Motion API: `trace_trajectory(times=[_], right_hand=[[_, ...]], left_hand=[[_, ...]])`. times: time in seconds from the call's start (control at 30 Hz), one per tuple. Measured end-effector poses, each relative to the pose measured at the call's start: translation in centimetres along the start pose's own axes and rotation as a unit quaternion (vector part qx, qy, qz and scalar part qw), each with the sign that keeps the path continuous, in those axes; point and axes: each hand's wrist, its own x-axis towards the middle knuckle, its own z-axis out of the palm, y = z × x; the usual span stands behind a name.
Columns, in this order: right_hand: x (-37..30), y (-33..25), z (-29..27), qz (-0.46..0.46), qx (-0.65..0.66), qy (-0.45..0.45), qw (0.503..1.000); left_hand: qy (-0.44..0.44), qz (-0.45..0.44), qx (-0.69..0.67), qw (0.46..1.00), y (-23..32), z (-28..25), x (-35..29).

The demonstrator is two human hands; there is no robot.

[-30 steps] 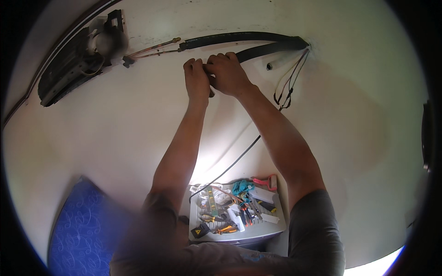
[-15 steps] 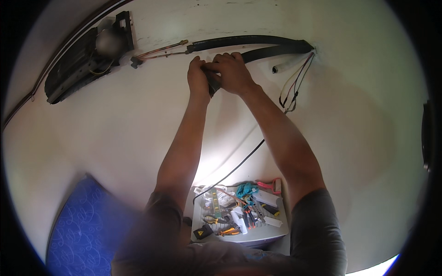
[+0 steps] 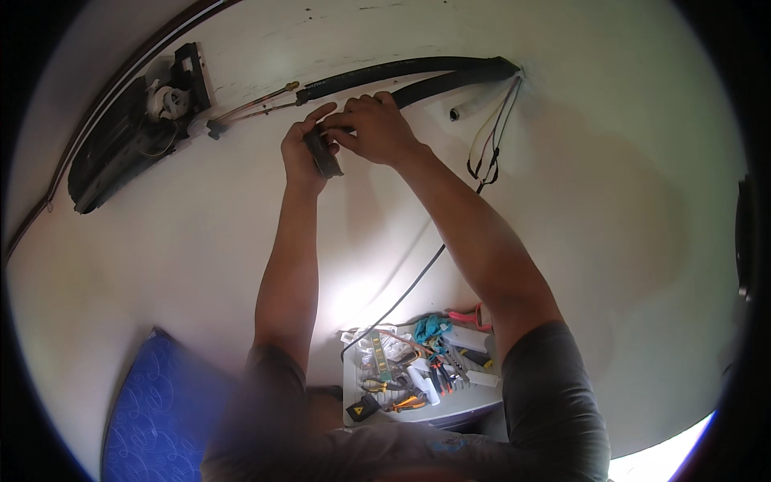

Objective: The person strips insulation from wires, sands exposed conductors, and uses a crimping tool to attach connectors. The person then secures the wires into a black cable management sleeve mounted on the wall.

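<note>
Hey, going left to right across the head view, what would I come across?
Black wall unit → copper pipes → left hand holding a dark piece → right hand → hanging wires → dark object at the far right edge.

Room dim, greyish; strongest light a washed-out glare on the wall [image 3: 201, 249] just above the tools [image 3: 438, 369], with broad soft shadow toward the right. Hands [image 3: 374, 133] dim but readable; left sleeve [image 3: 277, 381] smeared, out of focus. Fisheye rim black, edges bowed.
</note>
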Motion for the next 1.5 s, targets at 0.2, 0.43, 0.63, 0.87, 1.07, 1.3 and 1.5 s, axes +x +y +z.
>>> trace_trajectory(times=[0.2,0.43,0.63,0.87,1.07,1.3,1.5], right_hand=[[-0.4,0.0,0.8,0.004,-0.014,0.021,1.0],[0.4,-0.1,1.7,0.027,-0.024,0.021,0.999],[0.3,-0.2,1.8,0.04,-0.061,-0.008,0.997],[0.2,-0.6,0.8,0.04,-0.031,-0.032,0.998],[0.2,-1.0,0.8,0.043,-0.031,-0.031,0.998],[0.4,-1.0,1.0,0.052,-0.02,-0.013,0.998],[0.5,-1.3,1.0,0.066,-0.02,-0.018,0.997]], left_hand=[[0.098,0.065,0.114,0.986,-2.5,2.4,-0.3],[0.057,0.054,0.028,0.997,-1.8,2.3,0.1],[0.114,0.041,0.032,0.992,-1.7,2.0,0.7],[0.082,0.028,0.062,0.994,-1.1,1.2,0.9],[0.077,0.022,0.045,0.996,-1.4,1.1,1.1],[0.05,-0.016,-0.048,0.997,-0.8,0.5,1.3],[0.012,-0.041,-0.064,0.997,-0.4,0.1,1.1]])
